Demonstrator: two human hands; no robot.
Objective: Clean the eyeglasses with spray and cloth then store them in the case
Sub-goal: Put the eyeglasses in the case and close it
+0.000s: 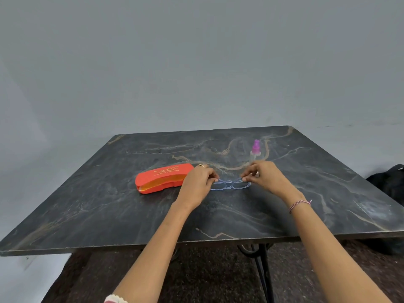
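Your left hand (197, 185) and right hand (266, 176) pinching ends of pale-blue clear plastic eyeglasses (230, 185), ajar orange hard case (162, 179) at nine o'clock, purple-topped spray bottle (255, 150) at one o'clock

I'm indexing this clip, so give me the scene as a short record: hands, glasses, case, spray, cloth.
left hand: pinches the left end of the eyeglasses
right hand: pinches their right end
eyeglasses: pale blue see-through frame, low at the table; contact unclear
eyeglass case: red, lid ajar, orange lining showing, left of the eyeglasses
spray bottle: clear, purple top, upright behind the right hand
cloth: none in view
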